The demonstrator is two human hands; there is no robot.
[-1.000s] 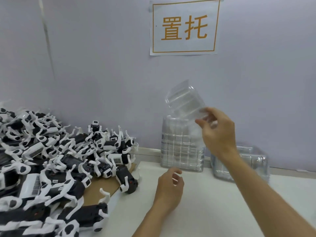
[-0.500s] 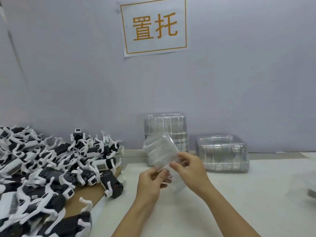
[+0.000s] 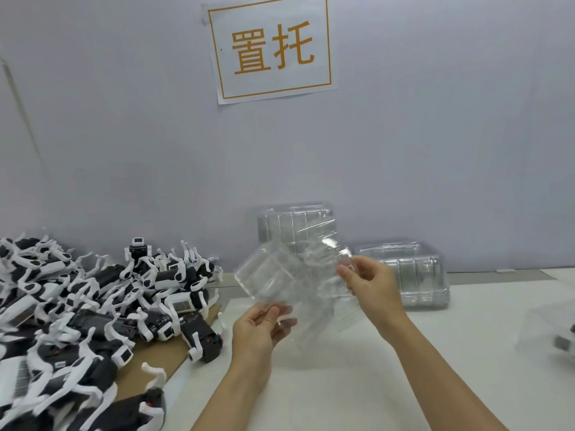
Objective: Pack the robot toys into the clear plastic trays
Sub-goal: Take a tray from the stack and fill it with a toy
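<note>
I hold a clear plastic tray (image 3: pixel 280 276) in the air above the white table (image 3: pixel 326 384), spread apart into two halves. My left hand (image 3: pixel 259 329) pinches its lower left edge. My right hand (image 3: pixel 371 283) pinches the right half near its upper edge. A big heap of black-and-white robot toys (image 3: pixel 93 306) lies at the left on a sheet of brown cardboard (image 3: pixel 155 356). The nearest toy (image 3: pixel 203 335) lies just left of my left hand.
Two stacks of clear trays stand against the grey wall: a taller stack (image 3: pixel 295 225) behind the held tray and a lower stack (image 3: pixel 413 278) to the right. A blurred clear package (image 3: pixel 553 331) sits at the right edge. A paper sign (image 3: pixel 270 48) hangs on the wall.
My right hand lifted a tray off the taller stack and brought it down in front of me. My left hand rose from the table and took its edge; the tray now spreads apart.
</note>
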